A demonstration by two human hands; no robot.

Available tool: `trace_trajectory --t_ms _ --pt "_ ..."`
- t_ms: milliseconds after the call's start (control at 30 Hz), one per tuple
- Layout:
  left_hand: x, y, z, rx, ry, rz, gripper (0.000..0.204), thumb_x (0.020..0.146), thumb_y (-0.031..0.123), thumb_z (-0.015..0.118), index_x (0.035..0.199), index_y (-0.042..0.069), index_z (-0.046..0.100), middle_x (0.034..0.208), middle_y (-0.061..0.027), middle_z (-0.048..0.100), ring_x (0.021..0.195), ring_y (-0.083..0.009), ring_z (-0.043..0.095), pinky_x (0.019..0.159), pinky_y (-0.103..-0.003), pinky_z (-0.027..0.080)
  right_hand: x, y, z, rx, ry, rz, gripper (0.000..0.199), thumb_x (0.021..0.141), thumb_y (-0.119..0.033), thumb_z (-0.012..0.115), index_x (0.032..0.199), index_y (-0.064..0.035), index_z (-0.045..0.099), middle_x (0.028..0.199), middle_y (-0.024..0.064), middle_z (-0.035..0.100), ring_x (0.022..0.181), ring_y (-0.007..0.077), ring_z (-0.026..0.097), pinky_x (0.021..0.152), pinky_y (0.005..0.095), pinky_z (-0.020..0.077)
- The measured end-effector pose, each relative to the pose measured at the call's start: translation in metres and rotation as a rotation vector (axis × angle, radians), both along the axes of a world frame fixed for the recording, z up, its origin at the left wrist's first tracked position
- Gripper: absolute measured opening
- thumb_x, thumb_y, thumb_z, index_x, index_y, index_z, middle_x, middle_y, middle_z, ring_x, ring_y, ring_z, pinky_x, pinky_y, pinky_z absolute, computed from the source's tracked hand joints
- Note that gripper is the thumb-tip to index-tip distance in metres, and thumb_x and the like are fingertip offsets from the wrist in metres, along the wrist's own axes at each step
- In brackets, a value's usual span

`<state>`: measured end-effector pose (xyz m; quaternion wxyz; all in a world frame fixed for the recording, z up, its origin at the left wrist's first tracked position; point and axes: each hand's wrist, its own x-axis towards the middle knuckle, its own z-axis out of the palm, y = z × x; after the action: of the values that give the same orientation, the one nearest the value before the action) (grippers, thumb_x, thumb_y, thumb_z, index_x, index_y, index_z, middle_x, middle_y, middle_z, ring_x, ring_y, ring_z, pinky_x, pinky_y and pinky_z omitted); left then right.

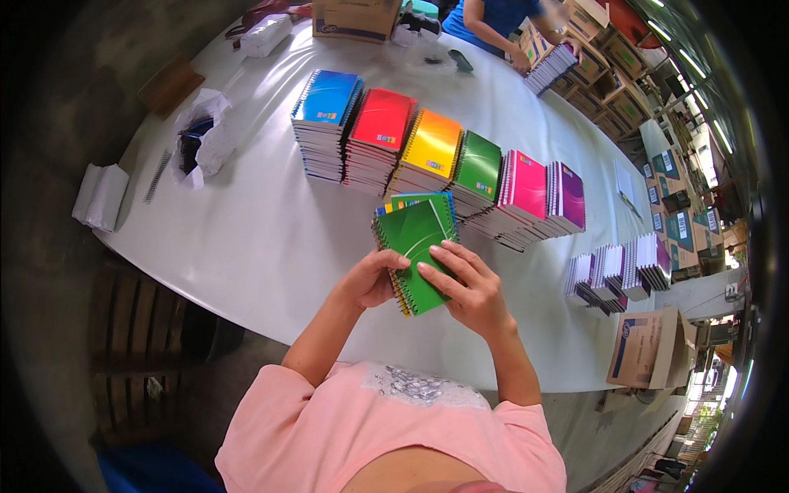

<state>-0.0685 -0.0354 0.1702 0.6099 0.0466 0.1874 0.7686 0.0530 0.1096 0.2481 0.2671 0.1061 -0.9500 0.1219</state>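
Observation:
In front of me, both hands are on a small bundle of spiral notebooks with a green notebook (417,232) on top. Blue and yellow edges of other notebooks show beneath it. My left hand (367,279) is closed on the bundle's left, coil-bound edge, thumb on the cover. My right hand (472,289) grips the right side, its fingers across the green cover and its thumb hidden. Just beyond stand stacks of notebooks in a slanting row: blue (327,99), red (383,119), yellow (432,140), green (477,164), pink (523,182) and purple (567,197).
More notebooks (620,271) sit at the table's right, near an opened cardboard box (645,349). A white plastic bag (205,135), a loose wire coil (158,176) and a white packet (100,197) lie on the left. Across the table, a person in blue (493,29) handles notebooks (551,69).

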Motion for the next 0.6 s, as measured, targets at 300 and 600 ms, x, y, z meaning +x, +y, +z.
trace_trajectory --t_ms 300,600 --pt "0.006 0.011 -0.010 -0.041 -0.033 0.026 0.041 0.069 0.004 0.051 0.108 -0.008 0.050 0.102 -0.0159 0.059 0.087 -0.0237 0.063 0.077 -0.037 0.054 -0.014 0.137 0.013 -0.030 -0.264 -0.602 0.075 0.064 -0.020 0.076 0.132 -0.0207 0.043 0.140 0.0144 0.034 0.128 0.0318 0.034 0.104 0.0550 0.0235" --pt "0.018 0.017 -0.007 -0.109 -0.035 0.028 0.036 0.071 0.004 0.050 0.106 -0.003 0.049 0.092 -0.0102 0.059 0.080 -0.0184 0.062 0.069 -0.033 0.055 -0.022 0.185 0.010 0.007 -0.654 -0.464 0.053 0.077 -0.007 0.059 0.128 -0.0126 0.046 0.108 0.0243 0.056 0.106 0.0339 0.053 0.092 0.0428 0.0410"
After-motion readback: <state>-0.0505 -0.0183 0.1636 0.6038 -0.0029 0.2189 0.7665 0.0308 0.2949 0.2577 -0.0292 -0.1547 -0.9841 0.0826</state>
